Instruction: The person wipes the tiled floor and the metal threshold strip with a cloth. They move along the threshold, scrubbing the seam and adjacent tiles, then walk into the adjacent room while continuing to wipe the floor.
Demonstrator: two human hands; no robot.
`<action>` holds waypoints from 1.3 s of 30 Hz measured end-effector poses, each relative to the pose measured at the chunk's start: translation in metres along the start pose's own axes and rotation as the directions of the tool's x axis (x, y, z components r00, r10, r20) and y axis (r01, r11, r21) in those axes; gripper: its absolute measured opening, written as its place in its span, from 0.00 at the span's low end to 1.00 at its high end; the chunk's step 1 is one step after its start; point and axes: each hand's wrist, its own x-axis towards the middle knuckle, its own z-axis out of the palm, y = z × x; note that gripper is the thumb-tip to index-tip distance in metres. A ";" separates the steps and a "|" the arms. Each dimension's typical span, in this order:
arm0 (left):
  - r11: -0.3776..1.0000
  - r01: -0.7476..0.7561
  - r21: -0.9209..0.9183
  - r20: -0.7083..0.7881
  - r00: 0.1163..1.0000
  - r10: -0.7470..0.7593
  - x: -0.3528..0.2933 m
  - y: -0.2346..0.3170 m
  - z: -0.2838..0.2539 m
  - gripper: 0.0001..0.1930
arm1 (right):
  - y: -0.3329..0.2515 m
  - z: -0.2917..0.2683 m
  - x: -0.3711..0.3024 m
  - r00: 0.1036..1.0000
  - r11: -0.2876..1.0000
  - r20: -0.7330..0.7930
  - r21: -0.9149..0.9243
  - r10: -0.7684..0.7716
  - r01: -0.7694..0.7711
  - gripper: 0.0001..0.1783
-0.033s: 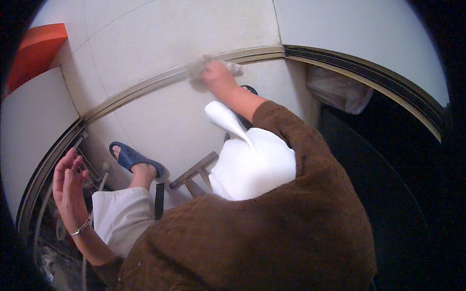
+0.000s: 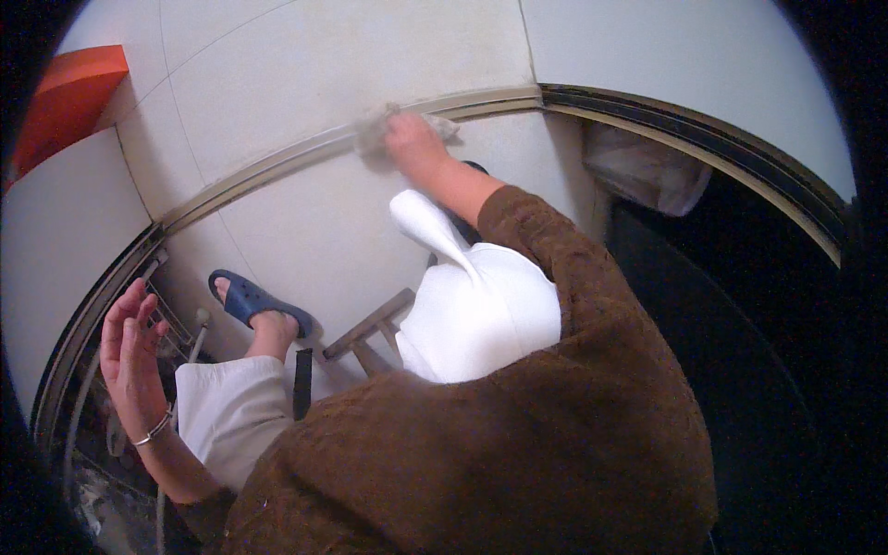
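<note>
Bunched under my right hand (image 2: pixel 413 141) is a greyish cloth (image 2: pixel 440 128), its front part smeared by motion. My fingers press it onto the metal floor track (image 2: pixel 314 146), a pale ridged strip that curves between the light tiles. Off to the left, my left hand (image 2: pixel 132 361) is raised with its fingers apart, slightly curled, holding nothing. A thin bracelet (image 2: pixel 153 428) circles that wrist. A white cloth (image 2: pixel 486 314) lies over my right thigh and hides most of that leg.
Below me stands a wooden stool (image 2: pixel 375 331), partly covered. My left foot wears a blue slipper (image 2: pixel 252 302). Dark cabinet rails (image 2: pixel 694 129) run along the right, beside a clear plastic bag (image 2: pixel 647 171). An orange object (image 2: pixel 79 88) is at the far left, above a wire rack (image 2: pixel 166 310).
</note>
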 end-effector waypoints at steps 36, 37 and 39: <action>0.996 -0.073 0.045 -0.058 0.995 0.075 -0.027 0.001 -0.020 0.16 | 0.074 -0.063 -0.021 0.982 0.986 0.115 -0.080 0.152 -0.143 0.08; 0.997 -0.060 0.043 -0.069 0.996 0.063 -0.028 0.001 -0.021 0.16 | 0.072 -0.064 -0.016 0.977 0.988 0.155 -0.078 0.147 -0.136 0.08; 0.999 -0.043 0.023 -0.090 0.995 0.044 -0.033 0.003 -0.026 0.17 | 0.055 -0.076 -0.001 0.954 0.980 0.250 -0.151 0.165 -0.130 0.09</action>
